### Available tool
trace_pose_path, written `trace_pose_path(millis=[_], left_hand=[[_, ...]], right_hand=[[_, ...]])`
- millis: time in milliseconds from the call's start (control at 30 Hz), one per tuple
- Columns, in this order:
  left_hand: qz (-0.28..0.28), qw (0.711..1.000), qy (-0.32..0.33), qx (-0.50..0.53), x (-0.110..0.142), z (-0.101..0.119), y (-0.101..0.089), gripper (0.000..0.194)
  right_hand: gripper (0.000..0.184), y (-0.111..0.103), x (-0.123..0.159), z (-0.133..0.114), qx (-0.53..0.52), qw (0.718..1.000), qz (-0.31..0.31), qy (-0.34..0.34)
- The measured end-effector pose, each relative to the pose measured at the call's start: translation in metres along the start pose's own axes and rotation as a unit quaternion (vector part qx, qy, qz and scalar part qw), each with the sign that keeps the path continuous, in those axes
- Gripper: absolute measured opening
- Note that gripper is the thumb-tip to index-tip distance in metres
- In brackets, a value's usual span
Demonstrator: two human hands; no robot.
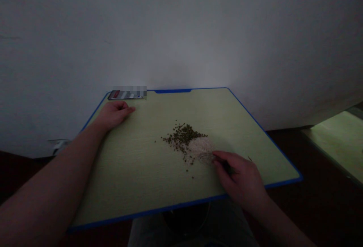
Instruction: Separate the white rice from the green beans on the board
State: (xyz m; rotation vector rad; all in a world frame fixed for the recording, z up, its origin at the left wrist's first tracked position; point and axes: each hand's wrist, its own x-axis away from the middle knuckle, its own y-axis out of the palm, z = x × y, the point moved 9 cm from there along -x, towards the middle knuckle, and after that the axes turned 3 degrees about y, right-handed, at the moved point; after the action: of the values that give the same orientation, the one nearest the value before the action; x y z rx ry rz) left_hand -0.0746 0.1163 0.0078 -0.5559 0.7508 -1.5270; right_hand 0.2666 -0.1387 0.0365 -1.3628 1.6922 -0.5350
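A heap of small dark green beans [183, 134] lies on a pale yellow-green table with a blue edge [136, 156]. Against it, on the near right side, is a mound of fine pale grains [201, 145], with some beans scattered around. My right hand [241, 177] is closed in a pinch at the right of the grains, around a thin-handled utensil [206, 158] whose rounded, greyish head is at the grains; its exact kind is too dim to tell. My left hand [115, 114] rests on the far left of the table, fingers curled, with nothing visible in it.
A phone [124, 94], its screen lit and partly blurred out, is at the far left corner. Behind the table stands a grey wall [181, 31]. Under the near edge, a dark round container [185, 218] sits between my legs. Another pale surface [337, 141] is at the right.
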Motion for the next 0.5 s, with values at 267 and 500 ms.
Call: trace_pose_path(millis=[267, 500], left_hand=[[0.002, 1.0, -0.02, -0.005, 0.0026, 0.0042, -0.0013, 0.035], [0.002, 1.0, -0.02, 0.004, 0.0005, 0.0005, 0.0001, 0.035]], right_hand=[[0.027, 0.0064, -0.0013, -0.0061, -0.039, 0.998, -0.041, -0.007], [0.026, 0.0043, 0.0024, -0.0055, -0.05, 0.998, -0.045, -0.002]])
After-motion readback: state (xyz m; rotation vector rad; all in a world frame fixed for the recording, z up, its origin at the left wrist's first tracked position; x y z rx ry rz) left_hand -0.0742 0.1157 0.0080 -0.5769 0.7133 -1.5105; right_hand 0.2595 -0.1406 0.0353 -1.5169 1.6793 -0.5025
